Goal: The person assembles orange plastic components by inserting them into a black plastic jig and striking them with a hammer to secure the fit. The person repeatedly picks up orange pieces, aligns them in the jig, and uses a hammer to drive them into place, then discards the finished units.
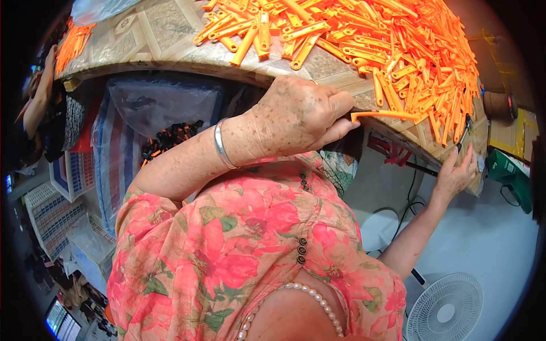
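My left hand (pixel 304 116), with a silver bangle at its wrist, is closed in a pinch at the table's front edge. Something small and dark shows between thumb and forefinger, too hidden to name. Right at those fingertips begins a long, slim orange plastic piece (pixel 387 115), which stretches to the right along the edge. Farther right, my right hand (pixel 460 166) reaches the table's corner, fingers closed around a thin black piece (pixel 466 129) that points up beside the orange heap. A great pile of similar orange plastic pieces (pixel 392 40), several with a hole at one end, covers the table.
The patterned table (pixel 165 31) curves across the top. Below it stand a lined bin (pixel 165 105) with black-and-orange pieces (pixel 170 139) and plastic crates (pixel 62 216). A white fan (pixel 445 312) is at lower right, a green object (pixel 510 179) at right. Another person's arm (pixel 40 94) shows far left.
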A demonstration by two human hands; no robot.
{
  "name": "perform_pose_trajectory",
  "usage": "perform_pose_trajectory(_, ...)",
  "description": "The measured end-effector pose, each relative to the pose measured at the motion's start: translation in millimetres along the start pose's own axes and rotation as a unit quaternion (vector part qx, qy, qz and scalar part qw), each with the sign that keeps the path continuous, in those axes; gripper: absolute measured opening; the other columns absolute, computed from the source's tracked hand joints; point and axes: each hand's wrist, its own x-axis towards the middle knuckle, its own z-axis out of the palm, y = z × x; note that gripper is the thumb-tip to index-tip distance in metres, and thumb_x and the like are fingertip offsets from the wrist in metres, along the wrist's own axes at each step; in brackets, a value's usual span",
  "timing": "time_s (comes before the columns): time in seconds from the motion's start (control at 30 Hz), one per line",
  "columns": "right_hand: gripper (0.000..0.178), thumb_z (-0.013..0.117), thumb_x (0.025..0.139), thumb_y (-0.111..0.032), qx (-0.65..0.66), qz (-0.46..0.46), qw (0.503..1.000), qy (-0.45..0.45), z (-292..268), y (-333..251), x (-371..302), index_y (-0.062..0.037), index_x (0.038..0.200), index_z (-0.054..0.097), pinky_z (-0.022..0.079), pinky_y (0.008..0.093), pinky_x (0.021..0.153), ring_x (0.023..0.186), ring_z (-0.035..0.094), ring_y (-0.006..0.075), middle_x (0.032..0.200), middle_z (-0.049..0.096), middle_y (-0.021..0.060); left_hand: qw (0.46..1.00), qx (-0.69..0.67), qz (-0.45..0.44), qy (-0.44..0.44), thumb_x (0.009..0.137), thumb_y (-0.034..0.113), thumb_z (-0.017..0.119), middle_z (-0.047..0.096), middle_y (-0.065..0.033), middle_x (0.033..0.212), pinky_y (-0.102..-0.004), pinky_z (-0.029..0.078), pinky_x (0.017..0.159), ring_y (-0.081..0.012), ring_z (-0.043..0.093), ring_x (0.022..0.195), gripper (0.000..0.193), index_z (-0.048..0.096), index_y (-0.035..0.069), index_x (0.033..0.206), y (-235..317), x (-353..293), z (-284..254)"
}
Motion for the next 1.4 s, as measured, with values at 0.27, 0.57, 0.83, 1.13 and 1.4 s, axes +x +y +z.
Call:
perform_pose_trajectory(0.27,0.062,0.041,0.099,-0.046,0.714,0.140,0.619,-0.297,-42.7,-170.7,-31.9,0.0096,0.126,0.051,0.050,0.0265,0.068,0.075,0.062,0.0157,0.093,0.065,0.0176,0.988,0.032,0.124,-0.092,0.068,0.017,0.070,0.052,-0.0049,0.068,-0.0360,0.047,0.053,-0.0238,0.058,0.060,0.022,0.051,0.009,0.076,-7.0,16.8,4.1)
perform_pose_trajectory(0.57,0.040,0.049,0.099,-0.021,0.811,0.207,0.477,-0.268,-29.3,-196.6,-46.6,0.0075,0.127,0.051,0.051,0.0230,0.060,0.074,0.062,0.0132,0.099,0.066,0.0191,0.976,0.126,0.175,0.016,0.064,0.018,0.069,0.062,-0.0024,0.102,-0.0425,0.042,0.100,-0.0237,0.057,0.107,0.033,0.066,0.013,0.097,-13.4,39.9,-5.6)
perform_pose_trajectory(0.83,0.035,0.049,0.099,-0.015,0.818,0.216,0.509,-0.158,-12.0,-202.9,-41.5,0.0042,0.128,0.051,0.050,0.0213,0.057,0.074,0.063,0.0120,0.102,0.066,0.0189,0.969,-0.028,-0.006,0.246,0.074,0.002,0.072,0.060,-0.0135,0.107,-0.0342,0.046,0.087,-0.0242,0.056,0.101,0.040,0.058,0.000,0.111,-17.9,12.8,2.0)
perform_pose_trajectory(1.13,0.029,0.051,0.096,-0.006,0.736,0.182,0.609,-0.232,-7.1,-219.5,-41.1,0.0014,0.124,0.057,0.049,0.0200,0.062,0.075,0.060,0.0085,0.097,0.066,0.0054,0.723,-0.581,-0.371,0.040,0.095,0.010,0.055,0.067,-0.0109,0.102,-0.0257,0.055,0.076,-0.0134,0.066,0.085,0.023,0.060,-0.005,0.112,-7.4,5.8,22.0)
perform_pose_trajectory(1.4,0.025,0.063,0.087,-0.010,0.320,0.121,0.936,-0.080,8.5,-159.7,1.2,-0.0032,0.111,0.065,0.050,0.0283,0.066,0.072,0.062,0.0145,0.090,0.064,0.0071,0.709,-0.595,-0.371,0.082,0.096,0.011,0.055,0.065,-0.0182,0.107,-0.0291,0.058,0.076,-0.0189,0.067,0.089,0.025,0.058,-0.007,0.112,-14.2,7.0,27.0)
